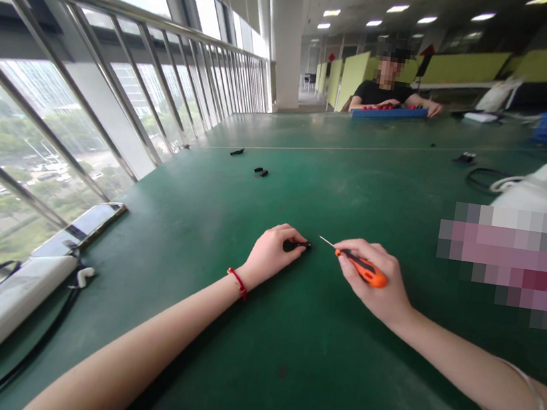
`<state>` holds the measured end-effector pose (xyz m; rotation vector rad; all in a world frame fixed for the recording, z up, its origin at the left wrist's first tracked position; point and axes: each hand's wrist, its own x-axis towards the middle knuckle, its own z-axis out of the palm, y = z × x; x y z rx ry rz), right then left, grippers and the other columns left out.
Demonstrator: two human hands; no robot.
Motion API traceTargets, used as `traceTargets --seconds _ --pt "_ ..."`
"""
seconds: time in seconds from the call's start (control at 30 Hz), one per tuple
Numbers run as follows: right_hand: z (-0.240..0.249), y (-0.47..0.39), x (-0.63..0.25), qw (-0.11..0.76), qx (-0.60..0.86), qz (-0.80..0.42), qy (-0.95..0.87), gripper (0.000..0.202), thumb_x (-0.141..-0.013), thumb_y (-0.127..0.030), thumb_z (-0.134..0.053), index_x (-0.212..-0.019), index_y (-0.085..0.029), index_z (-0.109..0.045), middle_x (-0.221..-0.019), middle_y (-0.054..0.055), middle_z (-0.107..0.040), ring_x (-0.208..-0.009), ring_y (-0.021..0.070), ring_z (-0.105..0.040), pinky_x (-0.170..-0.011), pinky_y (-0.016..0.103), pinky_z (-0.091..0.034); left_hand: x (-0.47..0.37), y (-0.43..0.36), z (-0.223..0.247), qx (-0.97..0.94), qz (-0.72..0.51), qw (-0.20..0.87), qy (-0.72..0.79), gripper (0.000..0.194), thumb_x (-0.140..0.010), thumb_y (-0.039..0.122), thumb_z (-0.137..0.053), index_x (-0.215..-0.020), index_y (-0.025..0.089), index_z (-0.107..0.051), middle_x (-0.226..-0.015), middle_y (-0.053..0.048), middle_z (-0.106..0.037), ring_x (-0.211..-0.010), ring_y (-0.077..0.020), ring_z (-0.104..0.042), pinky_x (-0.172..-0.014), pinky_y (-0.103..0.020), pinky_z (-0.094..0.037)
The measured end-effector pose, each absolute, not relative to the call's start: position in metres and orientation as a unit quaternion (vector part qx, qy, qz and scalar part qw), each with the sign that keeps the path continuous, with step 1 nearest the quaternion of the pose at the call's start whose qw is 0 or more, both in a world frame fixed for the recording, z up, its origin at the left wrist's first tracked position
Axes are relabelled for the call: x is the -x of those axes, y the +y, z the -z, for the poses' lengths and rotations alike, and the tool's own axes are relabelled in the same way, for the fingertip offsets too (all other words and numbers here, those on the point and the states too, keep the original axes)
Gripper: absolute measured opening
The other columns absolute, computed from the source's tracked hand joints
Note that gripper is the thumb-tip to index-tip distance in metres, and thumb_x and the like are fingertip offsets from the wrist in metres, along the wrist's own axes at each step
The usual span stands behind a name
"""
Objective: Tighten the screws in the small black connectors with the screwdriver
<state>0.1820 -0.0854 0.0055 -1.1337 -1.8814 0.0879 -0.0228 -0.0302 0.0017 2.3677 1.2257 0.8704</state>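
On the green tabletop [287, 328] | left hand [272, 253] pinched a small black part [304, 244] between thumb and fingers | right hand [385, 297] gripped an orange-and-black screwdriver [369, 272], which pointed toward the part, near but not touching | any print was too small to read

Red bracelet [238, 281], silver bangle [540, 409]

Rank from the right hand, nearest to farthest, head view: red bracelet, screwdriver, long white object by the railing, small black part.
From the right hand:
1. Screwdriver: in its grip
2. Small black part: in the left hand's fingers
3. Red bracelet: on the left wrist
4. Long white object: far left
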Motion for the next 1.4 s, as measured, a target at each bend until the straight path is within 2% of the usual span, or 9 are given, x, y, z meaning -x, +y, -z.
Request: traceTargets --seconds 0.1,0.17,0.33,0.9,1.23,1.4 --pt "0.002 -0.077 -0.181 0.353 0.483 -0.066 -0.798 0.014 -0.081 -0.024 -0.053 -0.093 -0.023 -0.061 -0.071 -0.002 -0.067 -0.057 0.0131 -0.058 -0.056 0.026 -0.044 0.023 -0.029 -0.002 -0.822 -0.315 0.191 0.435 0.014 -0.080 0.020 -0.057 -0.088 0.017 -0.069 -0.090 -0.004 -0.065 -0.082 -0.0150 -0.061 -0.078 -0.027 -0.050" --pt "0.006 -0.075 -0.180 0.320 0.470 -0.062 -0.820 0.017 -0.079 -0.022 -0.056 -0.094 -0.024 -0.062 -0.064 -0.003 -0.064 -0.056 0.0142 -0.058 -0.060 0.028 -0.044 0.023 -0.029 -0.002 -0.821 -0.318 0.190 0.435 0.015 -0.080 0.020 -0.057 -0.088 0.017 -0.069 -0.090 -0.004 -0.065 -0.081 -0.0150 -0.061 -0.077 -0.027 -0.050" --pt "0.008 -0.076 -0.177 0.282 0.438 -0.048 -0.852 0.023 -0.074 -0.014 -0.058 -0.095 -0.022 -0.063 -0.088 0.001 -0.071 -0.074 0.0184 -0.063 -0.074 0.034 -0.043 0.023 -0.029 0.000 -0.819 -0.322 0.196 0.432 0.015 -0.080 0.022 -0.057 -0.088 0.017 -0.069 -0.089 -0.004 -0.065 -0.081 -0.0146 -0.061 -0.077 -0.027 -0.050" --pt "0.006 -0.075 -0.178 0.238 0.445 -0.065 -0.861 0.024 -0.078 -0.015 -0.055 -0.100 -0.020 -0.062 -0.096 0.002 -0.071 -0.080 0.0191 -0.064 -0.076 0.034 -0.041 0.025 -0.024 0.001 -0.804 -0.336 0.239 0.429 0.015 -0.081 0.024 -0.057 -0.088 0.016 -0.070 -0.090 -0.005 -0.065 -0.082 -0.0148 -0.062 -0.077 -0.027 -0.049" --pt "0.005 -0.075 -0.178 0.232 0.448 -0.071 -0.860 0.024 -0.078 -0.016 -0.055 -0.101 -0.020 -0.062 -0.097 0.001 -0.071 -0.082 0.0192 -0.063 -0.077 0.034 -0.041 0.023 -0.028 -0.001 -0.838 -0.303 0.194 0.410 0.017 -0.081 0.025 -0.058 -0.092 0.017 -0.068 -0.091 -0.005 -0.066 -0.086 -0.0167 -0.060 -0.082 -0.030 -0.048" --pt "0.005 -0.075 -0.179 0.231 0.445 -0.070 -0.862 0.024 -0.078 -0.016 -0.056 -0.101 -0.020 -0.062 -0.096 0.001 -0.071 -0.080 0.0189 -0.062 -0.076 0.034 -0.042 0.022 -0.029 -0.001 -0.840 -0.301 0.176 0.416 0.014 -0.082 0.026 -0.057 -0.087 0.018 -0.068 -0.089 -0.004 -0.066 -0.085 -0.0167 -0.059 -0.082 -0.031 -0.048"
